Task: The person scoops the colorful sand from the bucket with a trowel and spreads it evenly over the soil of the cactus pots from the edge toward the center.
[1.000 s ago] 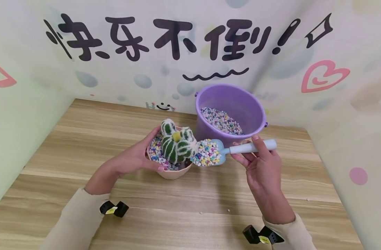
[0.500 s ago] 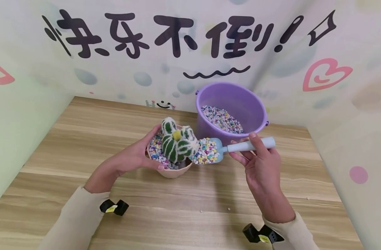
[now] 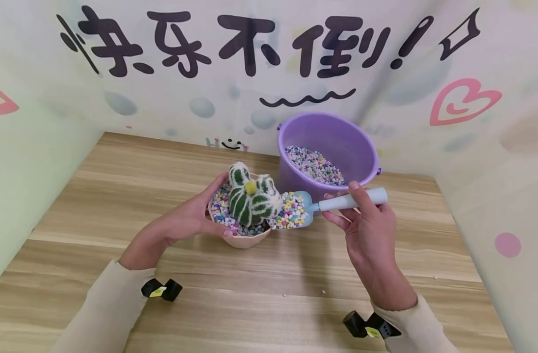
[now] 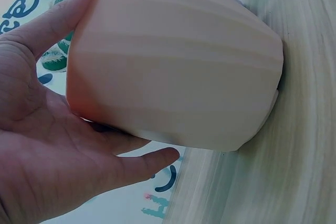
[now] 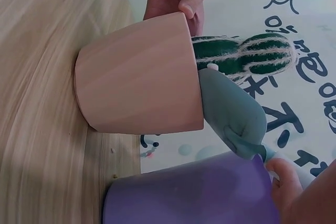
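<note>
A peach flowerpot (image 3: 242,241) stands on the table, holding a green-and-white fuzzy cactus (image 3: 251,208) with a yellow tuft. Coloured pebbles surround the cactus in the pot. My left hand (image 3: 187,221) grips the pot from the left, thumb over the near rim and fingers on the far side. With my right hand (image 3: 372,240) I hold a light blue hand shovel (image 3: 312,203) by its handle. Its scoop carries coloured pebbles (image 3: 291,212). In the right wrist view the tip of the shovel (image 5: 233,111) meets the rim of the pot (image 5: 139,77), slanting down toward the cactus.
A purple bucket (image 3: 352,142) with coloured pebbles (image 3: 315,165) inside stands right behind the shovel, near the printed backdrop (image 3: 233,103). A few stray pebbles (image 3: 323,291) lie on the wooden table (image 3: 233,314). Side walls bound the table left and right.
The shovel has shifted slightly left and tilts more, its handle end higher. More coloured pebbles show at the pot's near-right side. My left hand keeps its grip; the whole view drifts slightly.
</note>
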Motion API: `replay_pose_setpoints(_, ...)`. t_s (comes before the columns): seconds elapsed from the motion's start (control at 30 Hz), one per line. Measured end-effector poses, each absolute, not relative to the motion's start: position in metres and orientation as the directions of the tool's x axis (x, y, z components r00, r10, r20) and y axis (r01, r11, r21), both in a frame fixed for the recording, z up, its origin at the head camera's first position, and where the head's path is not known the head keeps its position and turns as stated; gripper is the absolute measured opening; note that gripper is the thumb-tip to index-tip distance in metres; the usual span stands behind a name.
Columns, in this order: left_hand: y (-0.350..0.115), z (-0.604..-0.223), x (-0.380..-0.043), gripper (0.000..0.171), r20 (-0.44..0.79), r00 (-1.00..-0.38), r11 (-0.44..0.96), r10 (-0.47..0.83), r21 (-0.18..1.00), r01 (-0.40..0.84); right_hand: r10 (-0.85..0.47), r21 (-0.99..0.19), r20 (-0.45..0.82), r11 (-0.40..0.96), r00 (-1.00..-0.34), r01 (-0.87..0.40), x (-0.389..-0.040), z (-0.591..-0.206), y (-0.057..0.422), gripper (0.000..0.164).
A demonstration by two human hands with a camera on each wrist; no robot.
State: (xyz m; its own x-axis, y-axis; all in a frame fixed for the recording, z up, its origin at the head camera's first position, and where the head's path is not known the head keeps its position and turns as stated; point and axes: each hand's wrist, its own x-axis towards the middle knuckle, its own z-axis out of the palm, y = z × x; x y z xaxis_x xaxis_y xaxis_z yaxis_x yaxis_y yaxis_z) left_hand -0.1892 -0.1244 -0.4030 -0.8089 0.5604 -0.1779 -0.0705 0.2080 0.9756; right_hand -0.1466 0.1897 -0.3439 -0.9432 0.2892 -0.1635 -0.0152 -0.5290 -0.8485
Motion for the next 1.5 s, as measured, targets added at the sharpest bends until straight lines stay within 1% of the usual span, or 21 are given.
replay_pose_setpoints(0.23, -0.124, -0.401, -0.189, 0.124, -0.175, -0.808, 0.209, 0.563, 0.976, -0.065, 0.272, -0.870, -0.124, -0.492, -0.954, -0.027, -0.148, -0.340, 0.189, 0.028)
replay_pose_setpoints(0.47, -0.124, -0.401, -0.190, 0.124, -0.179, -0.810, 0.211, 0.559, 0.975, -0.070, 0.280, -0.899, -0.095, -0.435, -0.955, -0.038, -0.150, -0.336, 0.188, 0.030)
replay_pose_setpoints(0.63, -0.123, -0.402, -0.189, 0.124, -0.181, -0.809, 0.207, 0.559, 0.975, -0.075, 0.287, -0.919, -0.055, -0.390, -0.956, -0.064, -0.151, -0.332, 0.187, 0.026)
replay_pose_setpoints(0.8, -0.122, -0.402, -0.189, 0.124, -0.175, -0.807, 0.194, 0.564, 0.978, -0.077, 0.298, -0.930, -0.043, -0.360, -0.954, -0.070, -0.152, -0.330, 0.187, 0.026)
replay_pose_setpoints(1.2, -0.123, -0.401, -0.188, 0.123, -0.182, -0.809, 0.205, 0.558, 0.976, -0.078, 0.311, -0.935, -0.004, -0.339, -0.950, -0.107, -0.151, -0.324, 0.186, 0.026)
replay_pose_setpoints(1.5, -0.124, -0.401, -0.189, 0.124, -0.174, -0.810, 0.212, 0.560, 0.975, -0.063, 0.304, -0.941, -0.034, -0.330, -0.952, -0.072, -0.151, -0.322, 0.183, 0.029)
